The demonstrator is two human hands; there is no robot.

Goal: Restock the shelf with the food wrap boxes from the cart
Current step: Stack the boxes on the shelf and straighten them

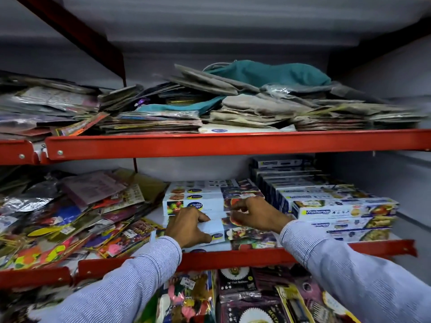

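Both hands (pixel 224 220) curl over white box (pixel 215 226).

Two bare hands are seen, the left hand (pixel 189 226) and the right hand (pixel 255 214). Long light-blue sleeves (pixel 354 271) with fine white stripes are worn.

You have, on the upper red shelf (pixel 233 143), flat grey packets (pixel 256 108) and a teal cloth bag (pixel 268 72), on the middle level at left a loose heap of coloured party packs (pixel 70 220), and below, foil balloon packets (pixel 238 279).
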